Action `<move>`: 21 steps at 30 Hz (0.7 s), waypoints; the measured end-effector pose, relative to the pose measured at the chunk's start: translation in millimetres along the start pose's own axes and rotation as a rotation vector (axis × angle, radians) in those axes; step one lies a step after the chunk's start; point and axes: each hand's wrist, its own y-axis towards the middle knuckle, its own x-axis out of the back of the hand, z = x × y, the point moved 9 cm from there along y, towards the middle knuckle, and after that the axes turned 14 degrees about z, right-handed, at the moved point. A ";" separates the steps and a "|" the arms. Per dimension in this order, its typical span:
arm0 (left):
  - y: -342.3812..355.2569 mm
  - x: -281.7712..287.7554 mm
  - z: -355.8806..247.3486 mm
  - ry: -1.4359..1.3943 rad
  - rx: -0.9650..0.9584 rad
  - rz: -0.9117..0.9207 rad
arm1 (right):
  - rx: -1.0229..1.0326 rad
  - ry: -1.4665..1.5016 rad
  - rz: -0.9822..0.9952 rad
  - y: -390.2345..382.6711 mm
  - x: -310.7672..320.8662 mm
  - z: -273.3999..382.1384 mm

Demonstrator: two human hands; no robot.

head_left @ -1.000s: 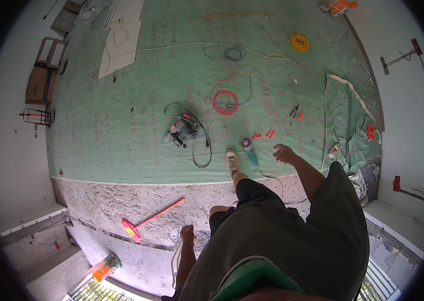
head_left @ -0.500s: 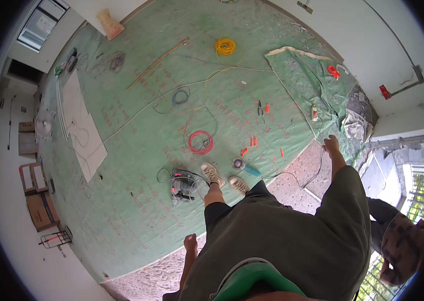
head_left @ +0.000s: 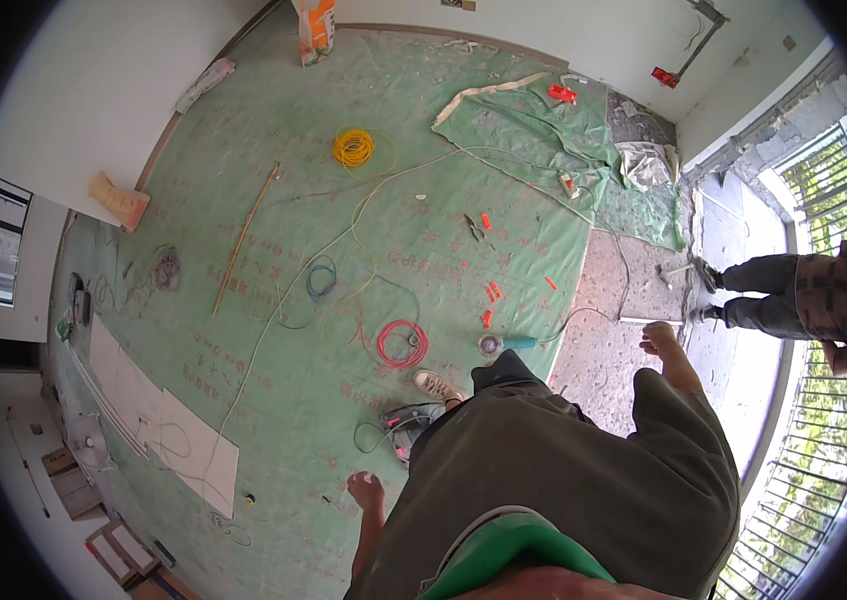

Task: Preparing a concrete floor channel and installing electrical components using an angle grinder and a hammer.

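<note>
My left hand hangs at my left side over the green floor sheet, its fingers loosely curled in with nothing visible in them. Held out to my right, my right hand is over the bare rough floor near a white strip. Its fingers are bent inward too, and no object shows there. Nearest my feet are a grey-black power tool with a cord, partly hidden by my leg, and an angle grinder with a teal body. My shoe stands beside the power tool.
Coils of red, blue and yellow wire lie ahead, with pliers and several orange pieces. A long cable crosses the sheet. White boards lie left. Another person stands right, by the railing.
My view and body have turned to the right, so the floor things appear shifted left. More of the railing and the other person shows. Both hands still hang with curled fingers.
</note>
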 end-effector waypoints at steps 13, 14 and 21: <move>160.9 9.7 16.9 -1.545 0.604 0.452 | 0.157 -0.903 0.218 -11.0 -124.6 -26.3; 163.1 8.9 13.8 -1.539 0.641 0.416 | 0.360 -1.066 0.301 -10.5 -148.5 -9.8; 200.4 -53.6 -20.8 -0.784 0.106 0.785 | 0.270 -0.611 0.315 36.5 -229.9 142.7</move>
